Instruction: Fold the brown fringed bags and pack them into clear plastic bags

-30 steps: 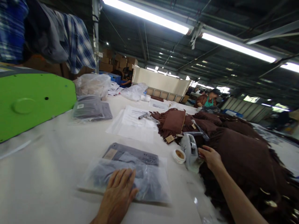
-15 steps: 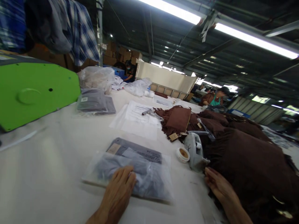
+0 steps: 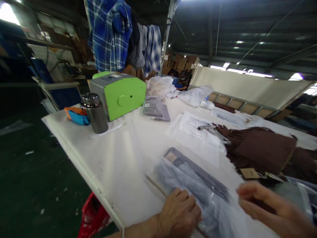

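Note:
A clear plastic bag with a folded grey garment [image 3: 183, 178] in it lies at a slant on the white table. Inside, along its far edge, runs a grey strip with dark print and a beige label. My left hand [image 3: 180, 211] is curled closed over the near edge of the bag. Right of the bag, my right hand [image 3: 274, 205] is raised and blurred, its thumb and forefinger brought close together; what sits between them, if anything, is too small to make out. Behind it a grey tape dispenser [image 3: 294, 195] shows in part.
Brown fringed textiles [image 3: 264, 148] with tags lie at the right. Printed sheets [image 3: 195, 129] are beyond the bag. Farther left stand bagged grey items [image 3: 156, 109], a green machine [image 3: 126, 97] and a steel flask [image 3: 95, 114]. The table's left edge [image 3: 81, 175] drops to the floor.
The view has swung left, bringing in the flask and table edge. The bag is turned at a steeper slant. My left hand has closed on its edge; my right hand has left the tape dispenser's front.

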The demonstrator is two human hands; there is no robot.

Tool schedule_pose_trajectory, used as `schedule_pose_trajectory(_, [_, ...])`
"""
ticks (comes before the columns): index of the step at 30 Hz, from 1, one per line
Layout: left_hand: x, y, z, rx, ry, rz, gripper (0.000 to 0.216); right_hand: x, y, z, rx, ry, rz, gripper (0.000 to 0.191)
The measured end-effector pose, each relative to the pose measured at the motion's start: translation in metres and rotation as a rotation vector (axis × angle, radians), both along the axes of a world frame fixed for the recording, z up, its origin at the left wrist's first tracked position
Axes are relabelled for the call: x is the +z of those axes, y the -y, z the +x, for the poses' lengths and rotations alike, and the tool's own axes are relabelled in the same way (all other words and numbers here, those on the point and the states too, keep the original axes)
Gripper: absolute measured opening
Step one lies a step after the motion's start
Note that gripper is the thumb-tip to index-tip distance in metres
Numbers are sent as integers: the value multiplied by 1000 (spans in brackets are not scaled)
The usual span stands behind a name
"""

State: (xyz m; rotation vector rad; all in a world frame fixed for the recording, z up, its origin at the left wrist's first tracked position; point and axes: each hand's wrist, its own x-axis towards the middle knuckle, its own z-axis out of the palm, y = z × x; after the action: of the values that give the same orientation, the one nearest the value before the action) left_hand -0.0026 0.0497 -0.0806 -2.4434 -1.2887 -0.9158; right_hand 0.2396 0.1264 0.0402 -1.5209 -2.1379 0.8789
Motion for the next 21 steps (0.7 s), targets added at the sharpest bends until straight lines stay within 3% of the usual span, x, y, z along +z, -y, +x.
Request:
schedule_pose_trajectory(3, [-5, -4, 0, 6, -2, -13, 28, 31, -8, -89, 342, 89, -57, 9])
schedule_pose_trajectory(5, [-10, -8, -1, 2, 0, -12, 33, 36, -12, -141, 502, 146, -85, 10])
schedule_pose_trajectory(10, [-29, -17, 0, -58, -38, 135, 33, 11, -38, -215, 824, 453, 27, 17])
schedule_pose_trajectory(13, [-40, -21, 4, -32, -85, 200, 19, -13, -63, -234, 839, 571, 147, 14])
schedule_pose_trajectory(16, [-48, -25, 9, -17, 5, 264, 10, -29, -88, -241, 842, 654, 256, 20])
schedule_pose_trajectory(21, [-52, -30, 16, -40, 98, 194, 14, -15, -117, -221, 659, 669, 533, 38])
